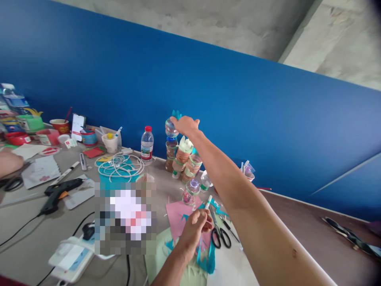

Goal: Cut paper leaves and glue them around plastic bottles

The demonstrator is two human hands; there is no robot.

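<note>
Head view, as seen standing beside the desk (163, 180). Near: pale green sheet (157, 248) with teal scraps (210, 258) over it; presumably keeps offcuts together. Left hand (193, 228) above these, fingers curled inward; a white stick (208, 201) rises just beyond them, whether gripped I cannot tell. Scissors (219, 231) just right of this hand, handles nearest, likely for easy pick-up. Farther: pink sheet (174, 214), small jar (191, 192) by its far edge. Beyond: wrapped bottles (183, 154) clustered upright, probably to stay off the papers. Right hand (187, 124) reaches over them to the upper clear bottle (170, 129), on the cluster's left, perhaps to steady it; thumb against it, other fingers partly hidden, closure cannot be told. Far: blue partition (238, 99) behind everything.
</note>
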